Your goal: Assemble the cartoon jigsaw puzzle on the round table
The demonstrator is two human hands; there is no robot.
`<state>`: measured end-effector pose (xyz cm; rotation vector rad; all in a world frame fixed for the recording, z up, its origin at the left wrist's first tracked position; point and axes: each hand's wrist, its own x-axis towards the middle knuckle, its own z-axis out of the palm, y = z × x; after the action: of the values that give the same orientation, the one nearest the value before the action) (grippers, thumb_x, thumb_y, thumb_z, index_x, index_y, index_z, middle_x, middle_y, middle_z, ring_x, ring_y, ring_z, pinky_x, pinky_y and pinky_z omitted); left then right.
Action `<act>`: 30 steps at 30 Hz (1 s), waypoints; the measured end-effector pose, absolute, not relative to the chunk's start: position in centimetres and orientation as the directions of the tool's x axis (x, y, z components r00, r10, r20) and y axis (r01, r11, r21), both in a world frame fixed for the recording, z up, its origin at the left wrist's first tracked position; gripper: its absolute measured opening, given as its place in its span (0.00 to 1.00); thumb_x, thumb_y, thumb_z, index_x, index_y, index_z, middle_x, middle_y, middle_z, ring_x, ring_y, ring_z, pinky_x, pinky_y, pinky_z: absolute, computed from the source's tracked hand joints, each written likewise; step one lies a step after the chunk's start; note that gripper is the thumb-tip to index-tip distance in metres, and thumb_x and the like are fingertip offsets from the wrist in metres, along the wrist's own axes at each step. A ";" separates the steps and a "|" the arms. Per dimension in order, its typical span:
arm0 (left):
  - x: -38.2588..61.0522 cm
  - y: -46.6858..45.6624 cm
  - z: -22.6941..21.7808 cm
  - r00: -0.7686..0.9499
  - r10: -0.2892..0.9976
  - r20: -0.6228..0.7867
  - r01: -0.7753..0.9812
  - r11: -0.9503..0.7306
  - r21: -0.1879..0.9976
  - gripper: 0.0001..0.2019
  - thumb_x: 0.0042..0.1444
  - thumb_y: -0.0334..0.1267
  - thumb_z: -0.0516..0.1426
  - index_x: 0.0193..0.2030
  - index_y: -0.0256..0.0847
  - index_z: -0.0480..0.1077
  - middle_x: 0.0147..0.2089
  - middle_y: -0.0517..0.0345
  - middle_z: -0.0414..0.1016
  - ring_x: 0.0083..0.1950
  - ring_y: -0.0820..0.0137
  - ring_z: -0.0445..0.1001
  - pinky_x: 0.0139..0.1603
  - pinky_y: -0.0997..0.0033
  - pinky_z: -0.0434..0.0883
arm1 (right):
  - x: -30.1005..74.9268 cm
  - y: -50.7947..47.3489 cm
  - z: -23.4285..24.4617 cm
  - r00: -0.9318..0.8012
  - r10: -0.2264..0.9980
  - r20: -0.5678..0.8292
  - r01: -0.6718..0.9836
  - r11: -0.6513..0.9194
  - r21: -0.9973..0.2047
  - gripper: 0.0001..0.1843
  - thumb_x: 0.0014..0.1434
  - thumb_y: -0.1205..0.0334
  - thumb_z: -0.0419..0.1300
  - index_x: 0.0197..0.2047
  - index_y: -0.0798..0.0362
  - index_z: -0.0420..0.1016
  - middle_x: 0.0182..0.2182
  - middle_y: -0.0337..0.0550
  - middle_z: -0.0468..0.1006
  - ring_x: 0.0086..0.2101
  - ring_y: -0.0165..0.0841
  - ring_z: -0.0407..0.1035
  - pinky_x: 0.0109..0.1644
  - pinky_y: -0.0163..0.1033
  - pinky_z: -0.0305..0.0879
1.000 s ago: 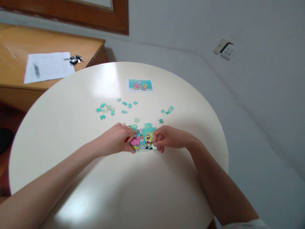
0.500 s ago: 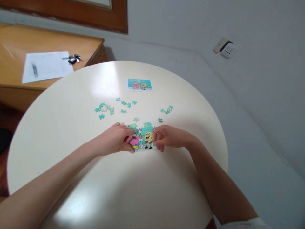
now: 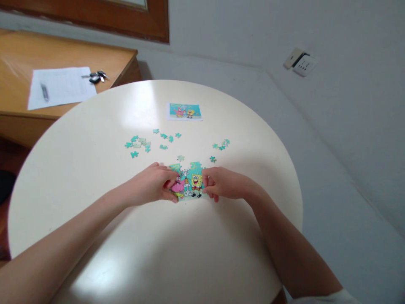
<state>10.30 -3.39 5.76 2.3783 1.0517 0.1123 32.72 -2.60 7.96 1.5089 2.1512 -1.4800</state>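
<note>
A partly assembled jigsaw puzzle with pink, white and yellow cartoon figures lies flat on the round white table. Its top edge is uneven, with a gap near the middle. My left hand grips the left edge, thumb at the lower corner and fingers curled above. At the right edge my right hand is closed, thumb and fingers pinched on the border; its fingers hide that side. One loose puzzle piece lies just above the puzzle, and another blue piece is by my right hand.
Several loose pieces lie to the upper left, others to the upper right. A picture card with the same figures lies farther back. Beyond the table, a wooden desk bears paper, a pen and keys.
The view has shifted very slightly. Both hands stay at the puzzle's two sides, and the loose pieces lie as before.
</note>
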 end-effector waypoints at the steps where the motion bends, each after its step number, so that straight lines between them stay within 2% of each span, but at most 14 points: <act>1: 10.3 -3.4 5.8 0.692 0.709 -0.138 0.666 -0.552 0.502 0.21 0.46 0.48 0.63 0.22 0.40 0.55 0.23 0.67 0.64 0.28 0.74 0.61 0.35 0.72 0.55 | 32.7 -2.6 7.9 -0.486 0.655 -0.579 0.784 0.034 -0.620 0.11 0.50 0.73 0.56 0.25 0.51 0.58 0.14 0.31 0.69 0.18 0.28 0.69 0.22 0.30 0.58; 4: 10.3 -3.4 5.7 0.692 0.708 -0.142 0.667 -0.553 0.499 0.21 0.46 0.48 0.63 0.22 0.40 0.55 0.22 0.67 0.64 0.28 0.74 0.62 0.35 0.72 0.55 | 32.7 -2.6 7.7 -0.471 0.662 -0.584 0.805 0.051 -0.592 0.11 0.50 0.72 0.57 0.25 0.51 0.58 0.14 0.31 0.70 0.18 0.28 0.68 0.22 0.30 0.58; 9: 10.2 -3.3 5.5 0.700 0.704 -0.120 0.658 -0.571 0.490 0.21 0.47 0.48 0.62 0.22 0.40 0.54 0.22 0.67 0.64 0.27 0.74 0.62 0.35 0.72 0.56 | 32.9 -2.5 7.5 -0.489 0.661 -0.569 0.785 0.048 -0.618 0.11 0.50 0.72 0.57 0.24 0.51 0.58 0.14 0.31 0.70 0.17 0.27 0.68 0.22 0.30 0.58; 13: 10.1 -3.3 5.5 0.699 0.707 -0.108 0.654 -0.570 0.498 0.21 0.46 0.48 0.63 0.22 0.40 0.55 0.22 0.67 0.64 0.27 0.74 0.61 0.35 0.72 0.57 | 33.8 -1.5 7.3 -0.552 0.642 -0.533 0.681 -0.021 -0.732 0.11 0.51 0.68 0.58 0.24 0.52 0.59 0.14 0.31 0.70 0.16 0.25 0.66 0.20 0.29 0.57; 17: 9.8 -3.2 5.6 0.682 0.730 -0.051 0.644 -0.565 0.516 0.21 0.46 0.47 0.62 0.21 0.41 0.54 0.21 0.66 0.63 0.25 0.75 0.59 0.31 0.72 0.56 | 35.0 -0.3 6.9 -0.589 0.717 -0.373 0.486 -0.056 -0.872 0.14 0.50 0.60 0.62 0.24 0.52 0.59 0.14 0.31 0.70 0.13 0.22 0.61 0.18 0.28 0.52; 20: 9.4 -2.9 5.8 0.571 0.821 -0.016 0.704 -0.480 0.524 0.20 0.47 0.45 0.61 0.20 0.41 0.52 0.18 0.67 0.58 0.22 0.77 0.54 0.28 0.72 0.54 | 35.3 0.2 6.4 -0.486 0.849 -0.210 0.360 -0.024 -0.933 0.17 0.49 0.54 0.64 0.25 0.52 0.59 0.12 0.29 0.67 0.12 0.20 0.55 0.17 0.28 0.47; 23: 8.9 -2.5 6.1 0.390 0.920 0.050 0.765 -0.353 0.539 0.19 0.48 0.44 0.58 0.19 0.42 0.51 0.17 0.68 0.53 0.21 0.76 0.51 0.26 0.73 0.52 | 35.2 0.5 5.9 -0.285 0.955 -0.077 0.291 0.010 -0.957 0.19 0.47 0.53 0.65 0.24 0.52 0.59 0.10 0.27 0.62 0.12 0.19 0.51 0.17 0.28 0.43; 26: 8.4 -2.1 6.4 0.224 0.965 0.139 0.783 -0.263 0.563 0.16 0.49 0.42 0.56 0.19 0.42 0.52 0.18 0.67 0.55 0.22 0.76 0.54 0.26 0.73 0.53 | 35.3 1.0 5.4 -0.130 0.992 0.003 0.217 0.032 -0.976 0.20 0.44 0.53 0.67 0.22 0.51 0.58 0.09 0.25 0.56 0.13 0.20 0.50 0.18 0.30 0.42; 30: 7.7 -1.7 6.6 0.063 0.973 0.224 0.787 -0.187 0.588 0.13 0.50 0.41 0.55 0.21 0.42 0.55 0.19 0.66 0.57 0.23 0.75 0.56 0.27 0.72 0.56 | 35.6 1.6 4.7 -0.030 0.999 0.033 0.167 0.038 -0.985 0.21 0.41 0.54 0.67 0.21 0.50 0.57 0.09 0.24 0.53 0.13 0.21 0.48 0.19 0.31 0.41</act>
<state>7.67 -1.69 6.59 2.0364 1.7672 0.8417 35.56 1.57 4.72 2.4162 2.5598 -2.0902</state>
